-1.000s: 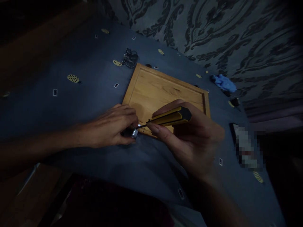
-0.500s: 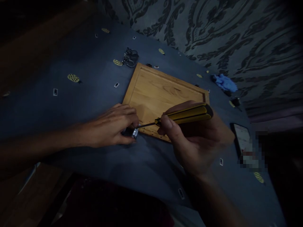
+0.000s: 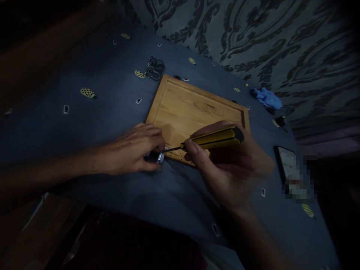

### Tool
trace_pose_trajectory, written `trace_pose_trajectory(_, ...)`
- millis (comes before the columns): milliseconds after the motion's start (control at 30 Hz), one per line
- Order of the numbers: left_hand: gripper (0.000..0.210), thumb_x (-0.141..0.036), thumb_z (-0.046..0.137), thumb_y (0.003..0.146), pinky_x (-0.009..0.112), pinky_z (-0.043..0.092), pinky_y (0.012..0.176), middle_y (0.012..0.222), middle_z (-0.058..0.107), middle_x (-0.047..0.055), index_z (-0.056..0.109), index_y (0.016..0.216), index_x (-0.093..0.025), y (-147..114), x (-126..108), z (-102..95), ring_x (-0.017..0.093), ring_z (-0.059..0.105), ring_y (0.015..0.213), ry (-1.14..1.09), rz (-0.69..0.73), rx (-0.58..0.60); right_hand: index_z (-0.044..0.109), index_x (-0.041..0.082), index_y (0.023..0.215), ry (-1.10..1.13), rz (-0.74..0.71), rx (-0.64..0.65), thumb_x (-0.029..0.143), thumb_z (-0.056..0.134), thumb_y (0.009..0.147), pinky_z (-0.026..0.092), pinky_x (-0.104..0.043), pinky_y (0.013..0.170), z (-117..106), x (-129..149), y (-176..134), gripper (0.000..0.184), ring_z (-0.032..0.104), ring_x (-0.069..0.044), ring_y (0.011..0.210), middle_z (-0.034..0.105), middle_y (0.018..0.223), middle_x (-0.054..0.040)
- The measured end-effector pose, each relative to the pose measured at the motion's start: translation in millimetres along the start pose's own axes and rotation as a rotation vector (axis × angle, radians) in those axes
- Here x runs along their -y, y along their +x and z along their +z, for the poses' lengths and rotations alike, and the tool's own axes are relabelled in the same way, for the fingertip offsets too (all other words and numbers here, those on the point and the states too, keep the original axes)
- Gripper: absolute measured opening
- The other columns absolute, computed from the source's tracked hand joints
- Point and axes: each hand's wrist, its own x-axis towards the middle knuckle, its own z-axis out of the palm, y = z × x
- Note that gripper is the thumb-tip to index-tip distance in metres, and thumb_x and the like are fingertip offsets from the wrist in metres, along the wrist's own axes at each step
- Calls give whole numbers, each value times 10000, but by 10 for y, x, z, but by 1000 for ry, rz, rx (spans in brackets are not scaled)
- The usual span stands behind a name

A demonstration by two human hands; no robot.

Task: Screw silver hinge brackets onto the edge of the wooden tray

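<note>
My left hand (image 3: 137, 148) is closed around a small shiny metal fitting (image 3: 160, 158) at the near left corner of a wooden panel (image 3: 191, 101). The panel lies flat and has a raised border; small dark holes run along its near edge. In my right hand (image 3: 225, 165) is a screwdriver (image 3: 213, 138) with a yellow and black handle, gripped between thumb and fingers. Its thin shaft points left, and the tip meets the fitting beside my left fingertips. Whether a screw sits under the tip is too small to tell.
Dark metal hardware pieces (image 3: 155, 68) lie beyond the panel's far left corner. A crumpled blue cloth or glove (image 3: 267, 98) and a small black object (image 3: 280, 120) rest at the right. A phone (image 3: 286, 161) lies nearer. The blue patterned tablecloth (image 3: 112, 75) meets a patterned wall behind.
My right hand and the screwdriver handle have shifted slightly left, with the handle turned a little. The tip stays at the fitting, and my left hand has not visibly moved.
</note>
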Motion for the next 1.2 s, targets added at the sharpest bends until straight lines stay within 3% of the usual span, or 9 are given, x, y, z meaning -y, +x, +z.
trace_pose_trajectory(167, 216, -299, 803, 936, 375, 402, 997, 1077, 664, 31, 682, 1074, -185, -11, 13, 3, 244, 612, 1099, -1, 1, -3, 713, 296, 858, 95, 35, 33, 278, 834, 932, 567, -339, 579, -17, -8, 33, 143, 646, -171, 658, 675, 802, 11)
trace_pose_trajectory(300, 209, -311, 785, 941, 373, 407, 989, 1080, 668, 24, 668, 1073, -198, -27, 41, 24, 237, 615, 1084, -16, 14, -21, 788, 300, 1025, 157, 85, 156, 311, 885, 895, 632, -322, 648, -102, 34, 125, 163, 714, -167, 746, 785, 1021, -2)
trace_pose_trajectory(400, 211, -322, 782, 941, 370, 410, 982, 1076, 664, 24, 662, 1066, -202, -25, 44, 26, 235, 612, 1079, -14, 16, -22, 816, 289, 1004, 122, 87, 230, 340, 893, 889, 636, -304, 665, -161, 75, 172, 148, 738, -187, 824, 786, 974, -10)
trace_pose_trajectory(700, 221, -312, 799, 944, 370, 410, 999, 1060, 657, 26, 654, 1053, -185, -12, 14, 12, 232, 609, 1060, -10, 11, -16, 803, 306, 940, 125, 51, 180, 305, 911, 867, 593, -315, 608, -103, 30, 109, 130, 687, -175, 730, 762, 896, 9)
trace_pose_trajectory(1033, 222, -324, 798, 948, 371, 405, 985, 1045, 654, 23, 673, 1067, -185, -8, -13, -1, 237, 605, 1052, -9, -17, -6, 758, 281, 872, 159, 109, 150, 196, 934, 819, 639, -278, 623, -81, 83, 108, 203, 731, -168, 748, 741, 837, 31)
trace_pose_trajectory(1200, 225, -310, 803, 942, 371, 403, 994, 1049, 654, 27, 665, 1059, -176, -18, 0, 9, 237, 609, 1057, -24, -5, -13, 777, 276, 973, 220, 150, 212, 259, 949, 818, 633, -255, 618, -151, 86, 163, 232, 754, -154, 762, 774, 926, 27)
